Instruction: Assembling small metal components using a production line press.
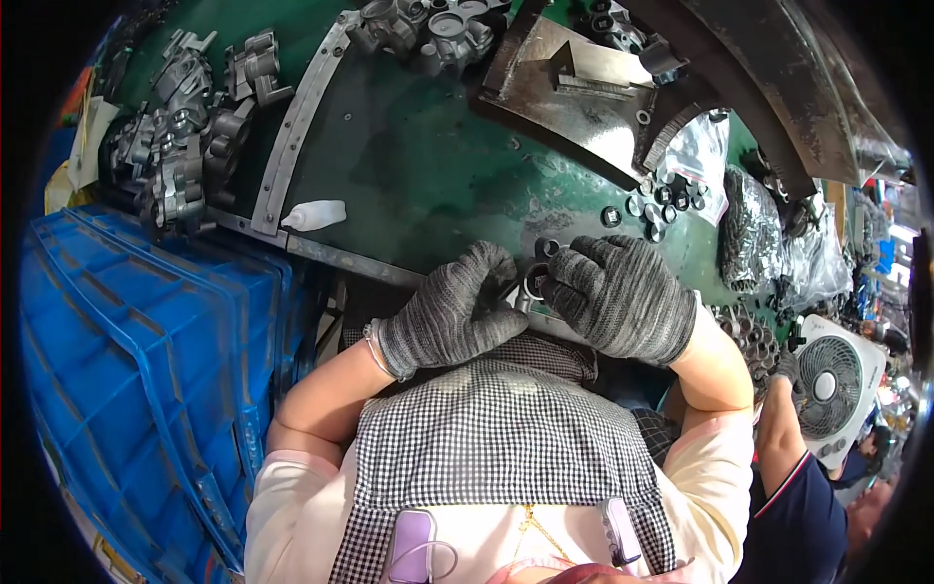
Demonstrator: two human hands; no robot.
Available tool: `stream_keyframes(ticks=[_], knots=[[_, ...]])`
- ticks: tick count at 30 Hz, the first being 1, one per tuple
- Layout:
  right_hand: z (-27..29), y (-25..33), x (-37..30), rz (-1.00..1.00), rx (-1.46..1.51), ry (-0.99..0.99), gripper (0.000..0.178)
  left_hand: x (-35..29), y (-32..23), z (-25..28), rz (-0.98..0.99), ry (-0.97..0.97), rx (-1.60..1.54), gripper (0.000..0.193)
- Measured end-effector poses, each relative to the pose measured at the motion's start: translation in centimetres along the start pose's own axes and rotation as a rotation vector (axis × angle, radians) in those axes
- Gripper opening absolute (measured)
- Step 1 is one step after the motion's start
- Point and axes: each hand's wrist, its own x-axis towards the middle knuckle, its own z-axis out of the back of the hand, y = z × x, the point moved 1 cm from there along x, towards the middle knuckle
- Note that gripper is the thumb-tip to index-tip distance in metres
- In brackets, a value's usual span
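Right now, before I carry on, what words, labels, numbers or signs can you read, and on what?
No text is clearly readable.
White fan: small marks on its casing, too small and blurred to read.
White bottle: no lettering visible.
Metal part at the right hand: no lettering visible.

In a grey knit glove, a person's left hand (452,307) is curling close beside a small ring-ended metal part (525,298), which the matching-gloved right hand (623,300) is holding at its fingertips. Beyond the right hand, small round pieces (665,195) are lying scattered on a green table (418,185). Beyond and left of the left hand, a white squeeze bottle (319,214) is lying; farther left, blue crates (146,380) are standing.
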Motion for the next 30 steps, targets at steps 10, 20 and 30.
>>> stream_keyframes(ticks=[10, 20, 30], knots=[[1.0, -0.3, 0.9, 0.1, -0.045, 0.073, 0.027, 0.1, 0.2, -0.1, -0.023, 0.0, -0.008, 0.033], [1.7, -0.7, 1.6, 0.394, -0.2, -0.021, 0.029, 0.1, -0.1, 0.0, -0.007, 0.002, -0.016, 0.033], [0.3, 0.4, 0.9, -0.102, -0.046, 0.138, 0.039, 0.4, 0.1, 0.3, 0.015, 0.005, -0.043, 0.04]])
